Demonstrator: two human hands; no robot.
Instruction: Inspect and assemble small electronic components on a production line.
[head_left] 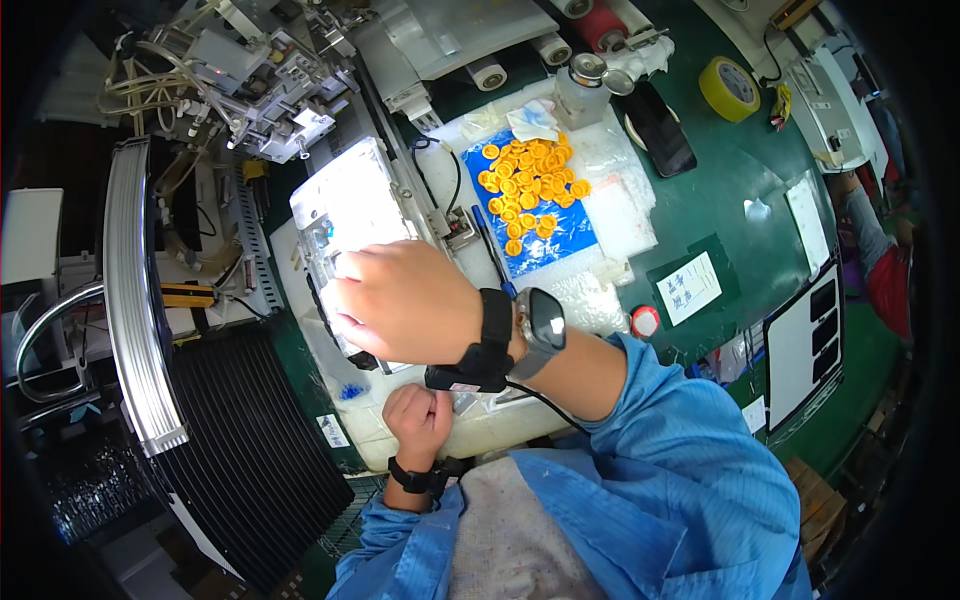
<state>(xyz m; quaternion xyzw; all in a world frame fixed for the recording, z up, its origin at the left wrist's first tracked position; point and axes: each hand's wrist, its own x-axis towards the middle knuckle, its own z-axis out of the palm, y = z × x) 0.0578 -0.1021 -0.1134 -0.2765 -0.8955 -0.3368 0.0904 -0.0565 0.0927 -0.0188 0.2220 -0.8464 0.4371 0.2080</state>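
My right hand [412,303], with a watch [543,322] and a black strap at its wrist, reaches over a brightly lit metal fixture [352,195]. Its fingers curl down onto the near part of the fixture, and glare washes them out. Whatever they grip is hidden. Lower down, at the near edge of the bench, my left hand [418,420] is closed with the thumb laid along the fingers. Anything inside it does not show. A blue pen [492,250] lies just right of the fixture.
Yellow-orange finger cots [528,183] are heaped on a blue plastic bag [560,238]. Behind stand a glass bottle [582,92], a dark phone [655,130] and yellow tape [729,88]. Machinery with tubes [245,85] rises at the far left, above a ribbed black cover [262,450].
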